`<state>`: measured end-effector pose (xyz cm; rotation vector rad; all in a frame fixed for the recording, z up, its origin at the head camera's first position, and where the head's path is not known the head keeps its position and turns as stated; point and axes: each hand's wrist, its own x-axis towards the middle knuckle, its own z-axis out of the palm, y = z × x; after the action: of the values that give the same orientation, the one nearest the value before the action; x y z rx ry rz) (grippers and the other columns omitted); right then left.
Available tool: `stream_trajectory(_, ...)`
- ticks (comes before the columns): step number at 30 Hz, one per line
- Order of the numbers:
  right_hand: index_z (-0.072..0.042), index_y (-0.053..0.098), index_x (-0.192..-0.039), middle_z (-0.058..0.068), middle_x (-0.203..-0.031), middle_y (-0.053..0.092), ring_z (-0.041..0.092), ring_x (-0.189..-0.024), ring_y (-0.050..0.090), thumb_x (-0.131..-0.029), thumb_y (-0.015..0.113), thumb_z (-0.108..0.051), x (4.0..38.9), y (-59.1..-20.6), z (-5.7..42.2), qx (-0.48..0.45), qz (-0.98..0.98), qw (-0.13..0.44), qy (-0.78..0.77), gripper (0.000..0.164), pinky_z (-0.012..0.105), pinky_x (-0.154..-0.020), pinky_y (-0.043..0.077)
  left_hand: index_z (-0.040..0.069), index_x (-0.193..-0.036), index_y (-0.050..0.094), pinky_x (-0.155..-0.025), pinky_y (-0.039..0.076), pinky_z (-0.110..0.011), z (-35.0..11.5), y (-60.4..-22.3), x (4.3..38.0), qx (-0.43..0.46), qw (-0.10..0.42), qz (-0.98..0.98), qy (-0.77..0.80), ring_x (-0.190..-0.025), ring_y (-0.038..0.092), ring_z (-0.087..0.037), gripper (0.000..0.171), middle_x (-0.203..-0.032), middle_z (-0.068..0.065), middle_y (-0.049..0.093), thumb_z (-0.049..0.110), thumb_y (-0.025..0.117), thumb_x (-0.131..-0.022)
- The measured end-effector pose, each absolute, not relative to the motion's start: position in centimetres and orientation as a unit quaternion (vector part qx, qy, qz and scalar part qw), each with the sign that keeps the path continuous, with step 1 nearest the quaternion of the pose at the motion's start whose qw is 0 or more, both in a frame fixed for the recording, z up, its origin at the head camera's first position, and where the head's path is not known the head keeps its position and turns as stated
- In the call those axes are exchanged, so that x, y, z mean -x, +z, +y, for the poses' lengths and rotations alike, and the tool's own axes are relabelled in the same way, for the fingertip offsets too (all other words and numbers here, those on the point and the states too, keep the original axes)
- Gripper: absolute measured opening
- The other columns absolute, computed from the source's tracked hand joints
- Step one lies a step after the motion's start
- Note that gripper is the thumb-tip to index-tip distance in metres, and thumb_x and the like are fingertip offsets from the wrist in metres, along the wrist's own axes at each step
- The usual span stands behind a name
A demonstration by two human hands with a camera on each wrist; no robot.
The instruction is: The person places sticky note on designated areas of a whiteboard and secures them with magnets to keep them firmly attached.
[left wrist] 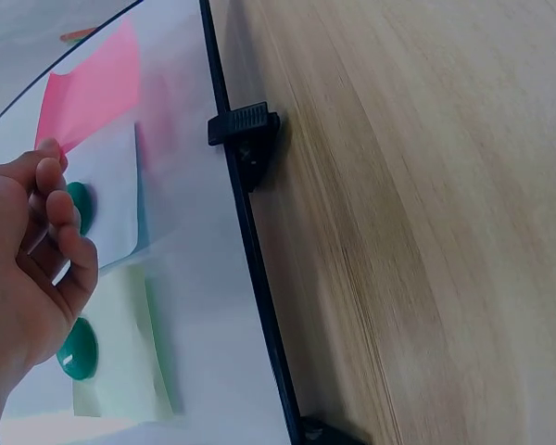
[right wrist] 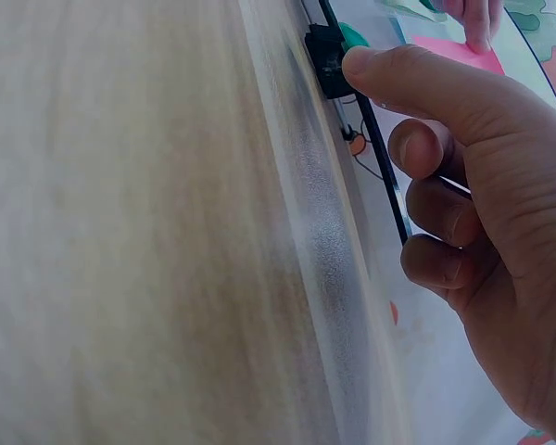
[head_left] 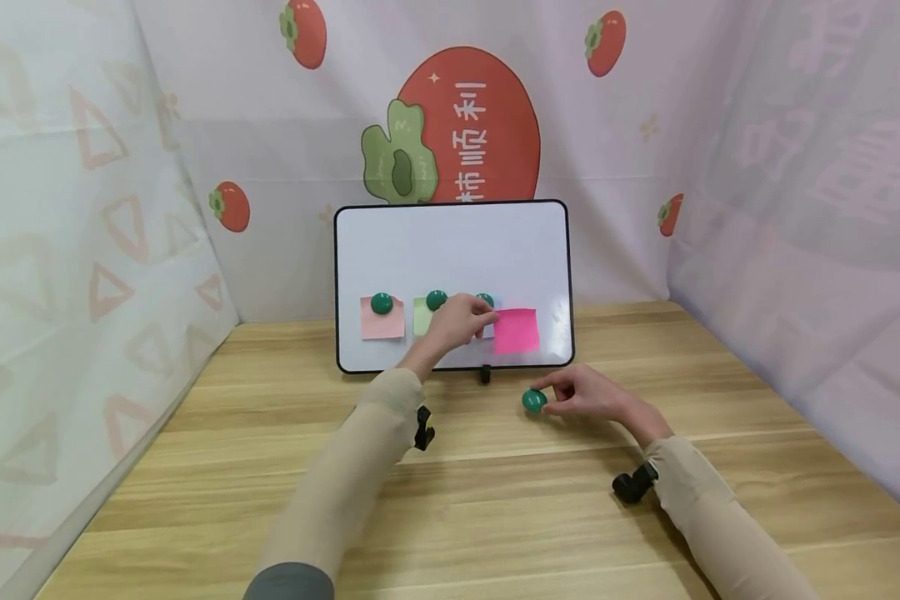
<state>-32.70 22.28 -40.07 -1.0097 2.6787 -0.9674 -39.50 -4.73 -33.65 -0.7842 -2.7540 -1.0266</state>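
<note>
My left hand (head_left: 456, 323) pinches the left edge of a bright pink sticky note (head_left: 517, 332) in front of the whiteboard (head_left: 450, 250). In the left wrist view the thumb and a finger meet at the corner of that pink note (left wrist: 97, 93). My right hand (head_left: 588, 393) grips a round green magnet (head_left: 534, 401) between thumb and finger, over the table just before the board. Most of this magnet is hidden behind the thumb in the right wrist view. On the board, green magnets sit on a pale pink note (head_left: 382, 327), a pale green note (left wrist: 120, 352) and a light blue note (left wrist: 116, 199).
Black clips (head_left: 485, 374) hold the whiteboard's lower edge at the back of the wooden table (head_left: 480, 517). Behind it hangs a white cloth (head_left: 270, 125) printed with persimmons, and further cloth walls stand left and right. Each wrist carries a small black camera (head_left: 633, 483).
</note>
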Motion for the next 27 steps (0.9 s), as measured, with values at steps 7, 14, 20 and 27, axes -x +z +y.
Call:
stream_trajectory(7,-0.016,0.07,-0.122,-0.007,-0.072,0.056,0.005,-0.064,0.048,-0.089,0.075,-0.027,32.8,-40.3,22.4,0.333,0.887,0.059,-0.314,0.035,0.02,-0.058,0.041,0.013,-0.113,0.073,-0.051,0.044,-0.024,-2.9,-33.7,40.5,0.246,0.045,-0.907,-0.339,-0.05,0.055,-0.013,0.027,-0.071,-0.011,0.069,0.032,0.061,-0.1)
stream_trajectory(14,-0.014,0.071,-0.121,-0.007,-0.071,0.056,0.005,-0.063,0.047,-0.089,0.076,-0.027,32.7,-40.2,22.2,0.341,0.884,0.055,-0.316,0.035,0.02,-0.057,0.041,0.012,-0.113,0.074,-0.048,0.039,-0.021,-1.9,-33.3,41.4,0.226,0.049,-0.919,-0.321,-0.05,0.053,-0.009,0.027,-0.068,-0.007,0.069,0.031,0.062,-0.099)
stream_trajectory(20,-0.013,0.071,-0.121,-0.006,-0.072,0.056,0.006,-0.064,0.048,-0.089,0.075,-0.026,32.6,-40.2,22.0,0.341,0.884,0.058,-0.316,0.035,0.021,-0.058,0.041,0.013,-0.115,0.074,-0.048,0.04,-0.022,-1.0,-32.9,41.9,0.208,0.052,-0.919,-0.33,-0.05,0.053,-0.01,0.028,-0.067,-0.006,0.067,0.032,0.061,-0.099)
stream_trajectory(27,-0.013,0.07,-0.122,-0.006,-0.072,0.057,0.005,-0.063,0.048,-0.089,0.075,-0.023,32.5,-39.9,22.0,0.332,0.888,0.055,-0.314,0.035,0.02,-0.057,0.041,0.012,-0.112,0.075,-0.046,0.04,-0.022,-0.5,-32.9,42.2,0.201,0.079,-0.919,-0.329,-0.049,0.053,-0.009,0.026,-0.066,-0.004,0.068,0.031,0.061,-0.1)
